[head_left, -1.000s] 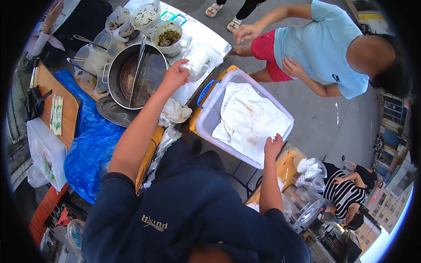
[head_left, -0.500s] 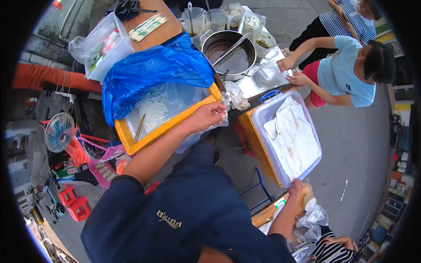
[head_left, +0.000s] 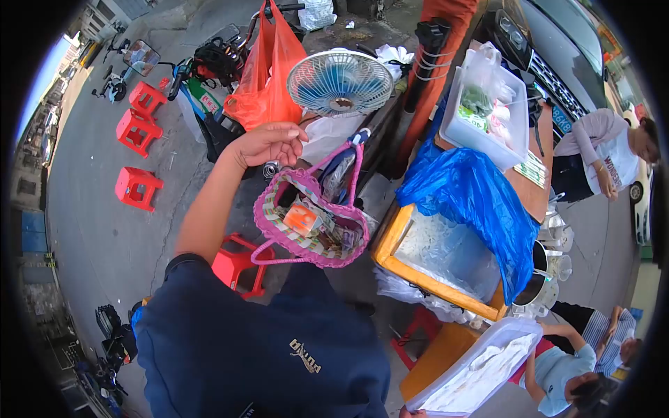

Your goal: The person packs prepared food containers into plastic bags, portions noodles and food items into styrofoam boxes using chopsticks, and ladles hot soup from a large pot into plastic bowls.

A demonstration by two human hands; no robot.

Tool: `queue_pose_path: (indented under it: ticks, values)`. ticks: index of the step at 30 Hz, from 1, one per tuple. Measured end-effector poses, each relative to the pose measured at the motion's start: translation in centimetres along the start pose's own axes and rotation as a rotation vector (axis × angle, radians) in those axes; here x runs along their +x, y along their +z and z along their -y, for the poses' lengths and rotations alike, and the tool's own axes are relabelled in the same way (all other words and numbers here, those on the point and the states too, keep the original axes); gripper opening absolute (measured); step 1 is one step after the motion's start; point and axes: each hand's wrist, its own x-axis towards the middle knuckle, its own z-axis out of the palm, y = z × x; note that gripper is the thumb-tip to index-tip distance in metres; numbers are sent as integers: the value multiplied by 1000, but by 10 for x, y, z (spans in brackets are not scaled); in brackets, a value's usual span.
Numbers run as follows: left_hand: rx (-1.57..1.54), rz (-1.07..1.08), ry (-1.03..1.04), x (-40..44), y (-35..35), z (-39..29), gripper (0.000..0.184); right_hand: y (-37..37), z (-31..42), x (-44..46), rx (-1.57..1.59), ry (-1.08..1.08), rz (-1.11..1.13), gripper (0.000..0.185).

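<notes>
My left hand [head_left: 270,144] is raised above the pink woven basket [head_left: 311,219], with its fingers loosely curled and spread and nothing seen in them. Inside the basket lie an orange packet and other small items. A fan [head_left: 341,82] and a red-orange plastic bag [head_left: 268,73] are just beyond the hand. At the bottom edge, only the fingers of my right hand [head_left: 412,413] show, at the near corner of the plastic tub [head_left: 512,324] that holds a white cloth [head_left: 474,376]. How they touch the rim is unclear.
An orange-framed box [head_left: 439,284] of white noodles sits under a blue plastic bag [head_left: 474,202]. Behind it stands a white container [head_left: 521,132] of bagged goods. Red stools [head_left: 139,188] are at the left. Several people stand at the right, some beside the tub.
The view has swung left toward the basket and fan. My left hand has gone from the bag by the pots, past the noodle box, to above the basket. My right hand reached the tub's edge.
</notes>
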Motion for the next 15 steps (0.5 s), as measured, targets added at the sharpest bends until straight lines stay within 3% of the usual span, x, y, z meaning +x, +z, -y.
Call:
queue_pose_path:
  ticks: [1, 2, 6, 8, 9, 10, 11, 15]
  values:
    - [11, -100, 61, 0, -53, -16, 27, 34, -10, -1, -28, 2, 12, 63]
    - [87, -502, 160, 18, -138, -26, 26, 78, -21, -4, -62, 8, 18, 62]
    - [349, -884, 255, 98, -374, -18, 29, 215, -53, -45, -186, -1, -1, 59]
    - [717, -1006, 172, 131, -433, -9, 33, 258, -66, -54, -232, 0, -12, 58]
    - [738, -1019, 157, 144, -482, 10, 36, 281, -73, -67, -263, -11, -18, 57]
    - [797, -1018, 182, 153, -452, 2, 39, 269, -66, -53, -252, 7, -25, 56]
    - [772, -1032, 152, 170, -514, 28, 39, 297, -78, -67, -278, -2, -46, 56]
    - [925, -1014, -112, 216, -596, 84, 40, 326, -90, -84, -328, -13, -111, 53]
